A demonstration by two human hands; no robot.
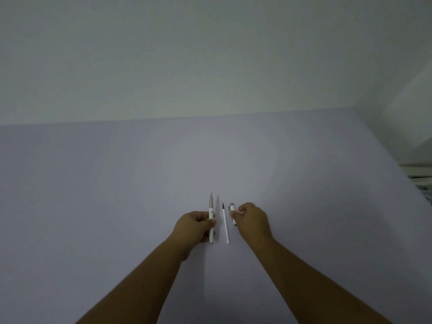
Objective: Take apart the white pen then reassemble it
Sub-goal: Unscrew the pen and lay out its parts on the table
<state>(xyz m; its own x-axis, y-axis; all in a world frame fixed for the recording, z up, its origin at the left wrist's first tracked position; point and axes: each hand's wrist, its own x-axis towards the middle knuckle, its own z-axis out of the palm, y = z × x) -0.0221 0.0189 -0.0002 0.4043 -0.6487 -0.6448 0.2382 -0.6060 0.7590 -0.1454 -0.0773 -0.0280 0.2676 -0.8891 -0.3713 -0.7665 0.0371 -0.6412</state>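
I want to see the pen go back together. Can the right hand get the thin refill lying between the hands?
Probably yes. The refill lies bare on the table, just beside the right hand, nothing across it. But that hand already pinches the cap, so it may have to put that down first.

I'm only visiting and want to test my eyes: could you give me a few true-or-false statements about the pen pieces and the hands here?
1. The left hand holds the white pen barrel with the grey pointed tip. True.
2. The thin white ink refill is held in the right hand. False: it lies on the pale table between the hands.
3. The right hand holds the short white cap with the grey end. True.
4. The pen is fully assembled. False: it is in three pieces.
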